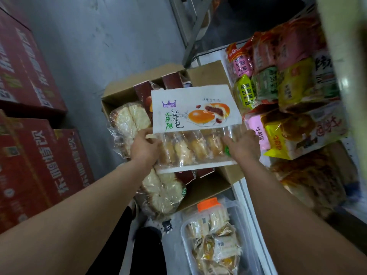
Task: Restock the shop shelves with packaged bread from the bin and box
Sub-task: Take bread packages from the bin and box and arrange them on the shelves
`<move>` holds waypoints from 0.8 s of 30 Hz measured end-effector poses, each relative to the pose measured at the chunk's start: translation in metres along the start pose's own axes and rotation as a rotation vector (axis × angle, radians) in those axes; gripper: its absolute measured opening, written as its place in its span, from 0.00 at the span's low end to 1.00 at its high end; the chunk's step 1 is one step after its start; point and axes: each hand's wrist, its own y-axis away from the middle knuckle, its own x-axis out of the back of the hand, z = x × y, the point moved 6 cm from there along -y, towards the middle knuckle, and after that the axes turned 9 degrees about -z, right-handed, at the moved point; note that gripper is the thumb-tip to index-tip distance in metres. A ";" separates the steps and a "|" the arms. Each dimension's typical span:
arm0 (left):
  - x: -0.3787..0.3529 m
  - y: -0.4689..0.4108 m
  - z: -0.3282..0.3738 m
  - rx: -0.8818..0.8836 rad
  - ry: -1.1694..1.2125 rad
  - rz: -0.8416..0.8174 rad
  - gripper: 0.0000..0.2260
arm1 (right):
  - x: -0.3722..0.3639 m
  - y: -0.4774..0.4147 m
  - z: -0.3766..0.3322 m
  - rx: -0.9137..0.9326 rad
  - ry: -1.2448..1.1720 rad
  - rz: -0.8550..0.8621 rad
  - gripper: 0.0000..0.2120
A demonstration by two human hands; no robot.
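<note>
I hold a flat pack of small buns (195, 124) with a white printed top panel and a clear lower half, raised over the open cardboard box (206, 76). My left hand (146, 148) grips its lower left edge. My right hand (245, 144) holds its lower right corner, fingers curled on the wrapper. The box holds clear bags of pale bread (129, 120) and dark red packs (142, 92). A clear plastic bin (232, 207) with wrapped bread and an orange lid piece sits on the floor below. The white shelf (246, 195) to the right carries many coloured bread packs (292, 84).
Stacked red cartons (29, 80) line the left side. A grey floor strip runs between them and the box. A metal frame (190, 36) stands behind the box. More bagged bread (309, 181) fills the lower shelf at right. My dark trouser legs (147, 245) are at the bottom.
</note>
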 end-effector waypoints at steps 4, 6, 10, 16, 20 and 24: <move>-0.015 0.005 -0.004 -0.119 -0.156 0.008 0.18 | -0.020 0.003 0.035 0.009 -0.030 -0.067 0.33; -0.020 0.004 -0.002 -0.183 -0.181 0.022 0.22 | -0.019 -0.003 0.042 0.049 -0.167 -0.044 0.33; -0.026 0.000 0.004 -0.276 -0.246 0.022 0.28 | -0.009 -0.020 0.031 0.174 -0.246 0.012 0.27; -0.018 0.000 0.003 -0.238 -0.184 0.055 0.23 | 0.000 -0.019 0.039 0.159 -0.277 0.009 0.17; -0.015 0.016 0.004 -0.212 -0.114 0.031 0.24 | 0.007 0.005 0.058 0.084 -0.391 0.041 0.05; -0.009 0.045 0.011 -0.208 -0.015 -0.011 0.25 | 0.021 0.040 0.065 0.094 -0.508 0.105 0.04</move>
